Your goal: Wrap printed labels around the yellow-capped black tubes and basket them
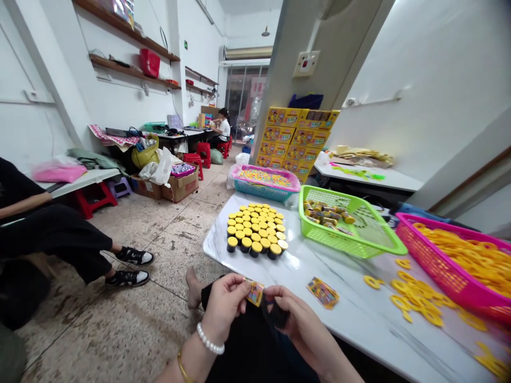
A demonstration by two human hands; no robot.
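Observation:
My left hand (223, 314), with a pearl bracelet and a gold bangle on the wrist, pinches a small colourful printed card (254, 292) above the table edge. My right hand (303, 330) holds the card's right edge, with a dark object (276, 315) just below it that I cannot identify. A similar card (323, 292) lies on the white marble-patterned table (347, 332). Black cylinders with yellow lids (253, 230) stand in tight rows. A green basket (351, 226) holds printed tubes, and a pink basket (451, 260) holds yellow rings. Loose yellow rings (415, 299) lie nearby.
Yellow printed cartons (295, 141) stand stacked behind a basket of small colourful pieces (265, 183). A seated person's legs (67, 244) are at left, and a co-worker (221, 127) sits far back. A bare foot (194, 287) rests on the tiled floor beside the table.

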